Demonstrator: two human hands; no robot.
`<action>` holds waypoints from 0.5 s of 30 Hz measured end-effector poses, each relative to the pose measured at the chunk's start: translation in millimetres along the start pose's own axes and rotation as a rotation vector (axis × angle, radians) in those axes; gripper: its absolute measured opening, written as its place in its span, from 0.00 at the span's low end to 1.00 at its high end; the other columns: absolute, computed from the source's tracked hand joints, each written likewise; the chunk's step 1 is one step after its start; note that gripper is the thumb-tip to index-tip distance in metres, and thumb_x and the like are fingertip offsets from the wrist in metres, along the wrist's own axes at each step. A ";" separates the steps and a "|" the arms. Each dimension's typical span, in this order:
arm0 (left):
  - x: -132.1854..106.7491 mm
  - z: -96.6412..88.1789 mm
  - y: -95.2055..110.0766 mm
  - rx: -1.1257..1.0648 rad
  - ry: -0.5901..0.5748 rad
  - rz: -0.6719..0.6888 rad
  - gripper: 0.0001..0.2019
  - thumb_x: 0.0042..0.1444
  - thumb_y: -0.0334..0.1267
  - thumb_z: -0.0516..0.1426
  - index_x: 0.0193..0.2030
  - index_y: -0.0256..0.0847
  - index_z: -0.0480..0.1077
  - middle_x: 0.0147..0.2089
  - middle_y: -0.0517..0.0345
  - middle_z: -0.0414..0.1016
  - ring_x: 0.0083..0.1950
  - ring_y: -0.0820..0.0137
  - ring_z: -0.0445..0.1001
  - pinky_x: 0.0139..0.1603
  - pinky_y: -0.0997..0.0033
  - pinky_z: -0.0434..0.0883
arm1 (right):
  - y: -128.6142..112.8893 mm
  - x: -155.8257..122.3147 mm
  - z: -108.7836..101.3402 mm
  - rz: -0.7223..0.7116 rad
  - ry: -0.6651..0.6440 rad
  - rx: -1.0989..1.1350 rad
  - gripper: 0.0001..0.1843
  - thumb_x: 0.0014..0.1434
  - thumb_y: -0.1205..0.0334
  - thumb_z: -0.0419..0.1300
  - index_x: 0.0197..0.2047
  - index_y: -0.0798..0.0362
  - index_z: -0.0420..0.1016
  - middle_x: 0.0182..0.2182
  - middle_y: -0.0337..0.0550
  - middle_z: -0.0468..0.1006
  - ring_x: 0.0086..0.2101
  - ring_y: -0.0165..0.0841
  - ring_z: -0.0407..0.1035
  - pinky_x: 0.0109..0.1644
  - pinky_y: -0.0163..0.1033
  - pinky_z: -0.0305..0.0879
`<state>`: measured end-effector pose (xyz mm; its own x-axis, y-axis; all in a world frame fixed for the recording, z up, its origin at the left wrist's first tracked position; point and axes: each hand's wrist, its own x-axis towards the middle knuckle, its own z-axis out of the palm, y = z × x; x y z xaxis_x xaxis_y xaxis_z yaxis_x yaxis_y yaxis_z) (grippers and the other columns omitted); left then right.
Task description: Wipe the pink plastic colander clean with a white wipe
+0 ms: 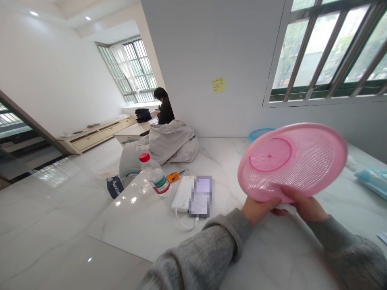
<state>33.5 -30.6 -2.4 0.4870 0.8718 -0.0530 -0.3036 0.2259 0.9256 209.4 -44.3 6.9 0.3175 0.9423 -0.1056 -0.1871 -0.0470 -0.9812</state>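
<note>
A round pink mesh basket (pixel 293 161) is held up above the white marble counter (pixel 145 225), tilted so its underside faces me. My left hand (pixel 260 208) grips its lower rim, thumb over the edge. My right hand (pixel 306 206) is closed on the same rim just to the right. Something white shows between the two hands under the rim; I cannot make it out. Grey knitted sleeves cover both forearms.
On the counter lie a phone (pixel 200 196) on a white power bank (pixel 183 193) with a cable, a red-capped water bottle (pixel 155 175), an orange item (pixel 172 177), a blue basket (pixel 259 133) behind, and a light blue pack (pixel 373 179) at right. A grey bundle (pixel 169 145) sits further back; a person (pixel 164 107) sits by the far window.
</note>
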 end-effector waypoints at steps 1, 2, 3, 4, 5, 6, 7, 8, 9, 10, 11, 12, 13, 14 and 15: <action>0.7 -1.9 1.1 0.022 0.013 0.008 0.35 0.41 0.66 0.76 0.41 0.33 0.82 0.32 0.47 0.81 0.31 0.63 0.80 0.38 0.58 0.80 | -2.0 1.7 -2.1 0.006 0.001 0.059 0.21 0.48 0.48 0.81 0.43 0.47 0.89 0.41 0.43 0.89 0.37 0.40 0.82 0.39 0.44 0.85; 1.2 -4.0 2.7 0.040 0.028 0.020 0.36 0.40 0.67 0.76 0.38 0.32 0.81 0.29 0.48 0.80 0.30 0.64 0.80 0.36 0.60 0.78 | -3.4 4.6 -5.4 0.009 0.013 0.100 0.22 0.47 0.49 0.82 0.45 0.46 0.89 0.43 0.43 0.89 0.39 0.40 0.83 0.40 0.44 0.85; 1.7 -6.1 4.6 0.063 0.053 0.029 0.36 0.40 0.68 0.75 0.36 0.32 0.80 0.28 0.49 0.79 0.29 0.64 0.79 0.34 0.62 0.77 | -4.0 8.9 -10.1 0.010 0.033 0.120 0.24 0.45 0.51 0.82 0.46 0.46 0.89 0.46 0.43 0.89 0.41 0.41 0.83 0.41 0.44 0.86; 2.1 -8.3 6.7 0.093 0.095 0.044 0.35 0.41 0.69 0.74 0.33 0.33 0.80 0.26 0.50 0.77 0.28 0.64 0.79 0.34 0.63 0.76 | -3.9 14.5 -15.9 0.012 0.056 0.121 0.25 0.44 0.52 0.83 0.46 0.46 0.89 0.48 0.44 0.89 0.42 0.42 0.84 0.40 0.44 0.85; 2.5 -10.3 8.9 0.137 0.120 0.048 0.34 0.43 0.70 0.73 0.29 0.34 0.78 0.23 0.51 0.75 0.28 0.64 0.78 0.34 0.64 0.76 | -3.2 20.8 -22.5 0.010 0.082 0.105 0.26 0.43 0.53 0.83 0.47 0.47 0.89 0.50 0.47 0.89 0.44 0.43 0.84 0.39 0.43 0.85; 3.0 -12.2 10.9 0.187 0.141 0.057 0.34 0.45 0.71 0.72 0.25 0.35 0.77 0.22 0.52 0.74 0.27 0.66 0.77 0.34 0.65 0.74 | -2.1 27.4 -29.3 0.017 0.094 0.084 0.27 0.42 0.54 0.83 0.47 0.47 0.90 0.51 0.49 0.89 0.44 0.44 0.84 0.36 0.42 0.84; 3.8 -13.9 12.9 0.218 0.179 0.072 0.35 0.46 0.71 0.71 0.21 0.36 0.74 0.20 0.53 0.72 0.26 0.68 0.74 0.32 0.66 0.73 | -0.8 33.7 -35.8 0.035 0.100 0.074 0.27 0.40 0.55 0.82 0.46 0.49 0.90 0.51 0.51 0.89 0.43 0.46 0.84 0.33 0.42 0.83; 4.9 -15.4 14.7 0.234 0.217 0.096 0.35 0.46 0.72 0.71 0.20 0.38 0.73 0.20 0.55 0.71 0.24 0.70 0.72 0.31 0.67 0.71 | 0.2 39.1 -41.4 0.037 0.120 0.082 0.27 0.39 0.56 0.82 0.46 0.49 0.90 0.51 0.52 0.89 0.43 0.46 0.84 0.31 0.41 0.82; 6.2 -16.7 16.5 0.227 0.249 0.120 0.34 0.45 0.72 0.71 0.21 0.38 0.72 0.20 0.56 0.70 0.24 0.70 0.71 0.29 0.67 0.69 | 0.9 43.3 -45.8 0.033 0.146 0.099 0.28 0.38 0.57 0.82 0.46 0.50 0.90 0.50 0.52 0.89 0.42 0.47 0.84 0.29 0.40 0.80; 7.9 -18.0 18.3 0.215 0.282 0.150 0.34 0.43 0.72 0.72 0.22 0.39 0.72 0.20 0.57 0.70 0.24 0.71 0.70 0.29 0.68 0.68 | 0.8 45.9 -48.8 0.012 0.151 0.107 0.29 0.38 0.57 0.82 0.47 0.49 0.89 0.51 0.52 0.89 0.43 0.47 0.84 0.28 0.40 0.79; 9.8 -19.3 20.1 0.201 0.313 0.177 0.34 0.43 0.71 0.73 0.23 0.39 0.72 0.21 0.58 0.70 0.25 0.71 0.69 0.29 0.68 0.67 | 0.0 47.1 -50.6 -0.016 0.158 0.121 0.29 0.39 0.58 0.82 0.48 0.49 0.89 0.51 0.52 0.89 0.44 0.48 0.85 0.29 0.40 0.80; 11.9 -20.8 21.8 0.175 0.341 0.205 0.34 0.42 0.72 0.73 0.24 0.39 0.72 0.22 0.59 0.71 0.26 0.71 0.69 0.29 0.68 0.67 | -1.7 47.0 -51.5 -0.050 0.158 0.132 0.29 0.40 0.59 0.81 0.49 0.48 0.89 0.51 0.52 0.88 0.46 0.49 0.85 0.32 0.42 0.82; 14.1 -22.4 23.4 0.140 0.369 0.233 0.34 0.42 0.73 0.72 0.25 0.39 0.72 0.23 0.59 0.71 0.26 0.72 0.69 0.30 0.68 0.68 | -4.0 45.9 -51.7 -0.089 0.152 0.142 0.28 0.42 0.59 0.80 0.50 0.48 0.88 0.52 0.51 0.88 0.48 0.51 0.85 0.36 0.46 0.85; 16.4 -24.2 24.6 0.106 0.399 0.261 0.35 0.44 0.74 0.71 0.26 0.39 0.72 0.23 0.60 0.70 0.26 0.72 0.68 0.30 0.68 0.67 | -6.7 44.1 -51.6 -0.128 0.147 0.149 0.27 0.45 0.58 0.78 0.50 0.47 0.88 0.52 0.51 0.88 0.49 0.52 0.85 0.41 0.51 0.86; 18.6 -26.1 25.5 0.072 0.428 0.286 0.35 0.48 0.75 0.68 0.27 0.39 0.72 0.23 0.60 0.69 0.26 0.72 0.67 0.30 0.68 0.67 | -9.5 41.9 -51.4 -0.161 0.145 0.155 0.24 0.47 0.57 0.77 0.50 0.47 0.87 0.53 0.51 0.88 0.49 0.53 0.85 0.47 0.56 0.87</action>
<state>13.4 2.8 10.5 0.0093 0.9974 0.0714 -0.3111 -0.0649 0.9481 272.3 -21.4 3.5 0.4825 0.8757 0.0165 -0.2598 0.1611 -0.9521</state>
